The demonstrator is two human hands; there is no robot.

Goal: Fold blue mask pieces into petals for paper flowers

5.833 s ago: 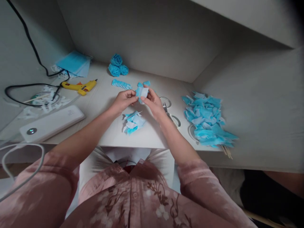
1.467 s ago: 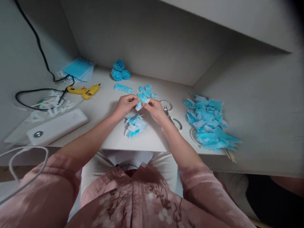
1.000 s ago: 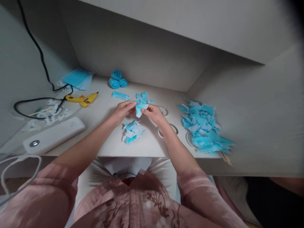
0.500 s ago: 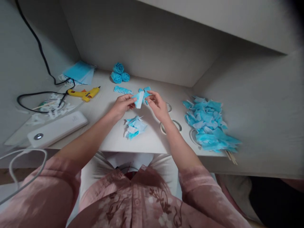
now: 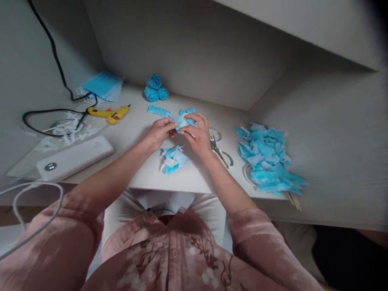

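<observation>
Between both hands is a small piece of blue-and-white mask fabric. My left hand pinches its left side between thumb and fingers. On the right edge, the fingers and thumb of my right hand are closed on the same piece. Behind the hands lie small blue cut pieces and a pleated blue strip. A loose heap of blue and white scraps rests on the table below the hands. Scissors lie beside my right wrist, partly hidden by it.
Three blue fabric roses stand at the back. To the left are blue face masks, a yellow glue gun, a white power bank and white scraps. A large blue pile with sticks lies right.
My right hand has moved in and its fingers have closed on the fabric piece, which has turned and is now more covered. More of the scissors shows beside my right wrist.
</observation>
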